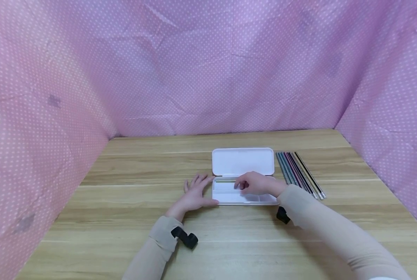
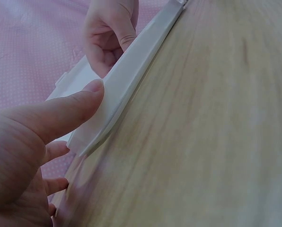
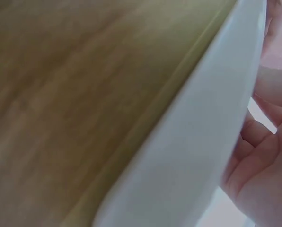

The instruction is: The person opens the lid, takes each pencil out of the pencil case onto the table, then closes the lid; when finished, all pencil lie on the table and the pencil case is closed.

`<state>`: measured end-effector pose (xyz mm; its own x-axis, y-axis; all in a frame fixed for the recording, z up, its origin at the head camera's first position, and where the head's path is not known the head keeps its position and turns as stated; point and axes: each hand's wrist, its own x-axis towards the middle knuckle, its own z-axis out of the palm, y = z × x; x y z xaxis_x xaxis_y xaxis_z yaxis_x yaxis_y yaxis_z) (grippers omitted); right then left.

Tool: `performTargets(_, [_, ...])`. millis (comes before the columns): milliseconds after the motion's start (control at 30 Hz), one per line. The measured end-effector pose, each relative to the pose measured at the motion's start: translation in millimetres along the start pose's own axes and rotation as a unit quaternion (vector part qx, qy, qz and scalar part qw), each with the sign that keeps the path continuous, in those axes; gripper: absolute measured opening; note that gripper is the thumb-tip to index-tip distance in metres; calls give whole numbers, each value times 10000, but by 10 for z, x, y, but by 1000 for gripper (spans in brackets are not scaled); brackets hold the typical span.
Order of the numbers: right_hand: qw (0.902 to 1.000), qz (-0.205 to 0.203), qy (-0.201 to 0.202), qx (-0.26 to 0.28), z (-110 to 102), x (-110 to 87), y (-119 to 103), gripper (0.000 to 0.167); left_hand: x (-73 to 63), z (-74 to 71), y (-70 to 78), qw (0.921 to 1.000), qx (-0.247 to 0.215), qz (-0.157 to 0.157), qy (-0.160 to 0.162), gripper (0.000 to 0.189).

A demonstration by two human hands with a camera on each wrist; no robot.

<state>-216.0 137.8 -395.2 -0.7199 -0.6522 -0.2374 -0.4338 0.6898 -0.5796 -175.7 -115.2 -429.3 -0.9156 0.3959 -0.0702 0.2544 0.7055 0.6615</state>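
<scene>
A white pencil case (image 1: 244, 203) lies on the table with its lid (image 1: 243, 161) folded back. A slim dark-and-gold pencil (image 1: 225, 181) runs along the back of its tray. My left hand (image 1: 193, 197) braces the case's left end, fingers spread; the thumb touches the front corner in the left wrist view. Inside the tray is my right hand (image 1: 255, 183), with its fingers bent beside the pencil. The case wall hides those fingertips in the left wrist view. Whether they pinch the pencil cannot be told.
Several pencils (image 1: 299, 173) in blue, dark and gold tones lie side by side to the right of the case, next to my right forearm. Pink dotted cloth (image 1: 208, 70) hangs behind and at the sides of the wooden table (image 1: 131, 171).
</scene>
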Motion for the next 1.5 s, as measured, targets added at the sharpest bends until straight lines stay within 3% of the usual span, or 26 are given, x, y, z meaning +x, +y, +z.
performTargets(533, [10000,20,34,35,28,19,23,18,-1,12,-11,10000,-15,-44,-24,85])
performTargets(967, [9988,-426,229,85,-18,-14,-2,18,2,17,-15,10000,13,-51,8,85])
performTargets(1233, [9982,-479,333,151,-88,-36,-17,18,9,9,0,9999,92,-33,36,84])
performTargets(1500, [9951,-208,506,823,-136,-110,-21,21,20,11,-11,10000,85,-29,28,83])
